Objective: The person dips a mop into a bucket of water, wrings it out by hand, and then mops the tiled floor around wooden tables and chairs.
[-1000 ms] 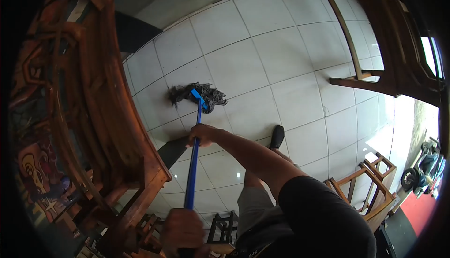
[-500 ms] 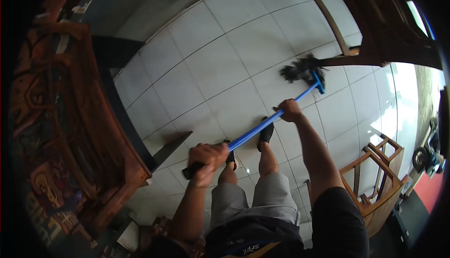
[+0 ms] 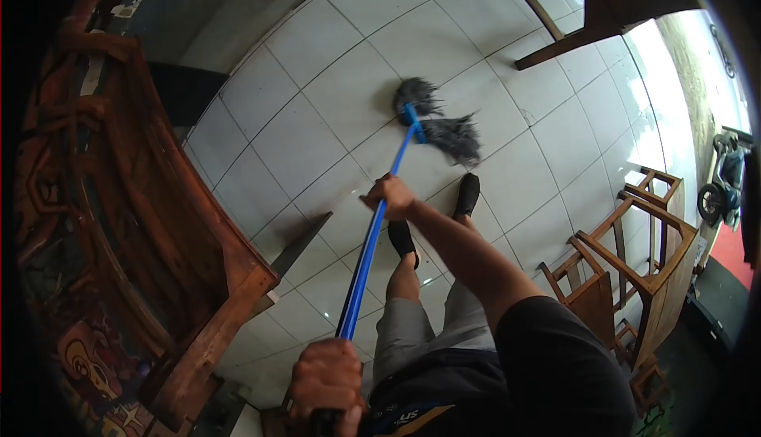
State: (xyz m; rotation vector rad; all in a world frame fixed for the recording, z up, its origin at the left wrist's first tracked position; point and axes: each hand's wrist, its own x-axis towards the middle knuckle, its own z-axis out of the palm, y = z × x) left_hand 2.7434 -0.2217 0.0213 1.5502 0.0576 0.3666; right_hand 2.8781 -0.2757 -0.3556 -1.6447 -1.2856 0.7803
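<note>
Pale glossy square floor tiles [image 3: 341, 64] spread out in front of me, with a heavy red-brown carved wooden bench [image 3: 170, 207] along the person's left and brown open-framed wooden furniture [image 3: 666, 294] off to the right. Across the tiles slants a long-handled mop with a shiny blue pole [image 3: 366, 266], its shaggy dark-grey strands [image 3: 453, 137] splayed on the floor just ahead of two black shoes [image 3: 468, 193]. The person's hands are well apart on it: the left hand [image 3: 326, 381] clamps round the black-tipped top end, and the right hand [image 3: 392, 197] grips lower down, nearer the blue mop head [image 3: 414, 124].
</note>
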